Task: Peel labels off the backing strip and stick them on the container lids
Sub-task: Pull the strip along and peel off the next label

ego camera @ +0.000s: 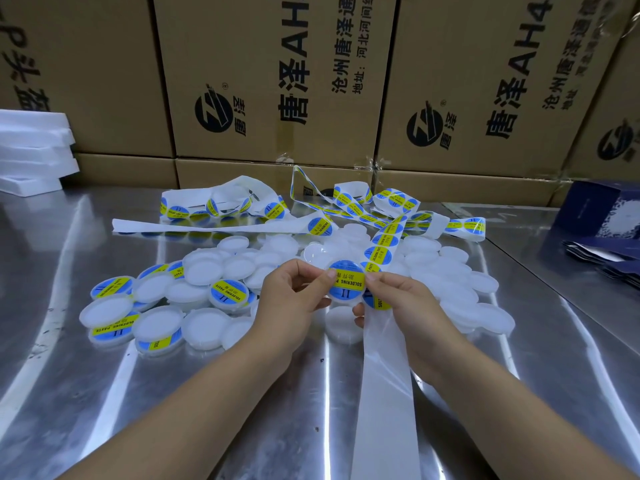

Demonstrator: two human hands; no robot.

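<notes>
Pinched between both hands: one lid [337, 301], held just above the heap of unlabelled lids [450, 271].

The lid is held at its left edge by the thumb and fingers of the left hand [294, 294] and at its right edge by the fingertips of the right hand [401, 299]; a round blue-and-yellow label [346, 283] is seen lying across its top face. The backing strip [384, 368] is passed beneath the right hand, bare toward the near edge and carrying labels toward the far side, where it is tangled in loops; whether it is gripped cannot be told. Labelled lids [228, 292] are grouped left of the hands. All is laid on a steel table [104, 393]. Cardboard boxes [277, 81] are stacked behind, white foam slabs [34, 147] at far left, dark blue cartons [595, 216] at right.
</notes>
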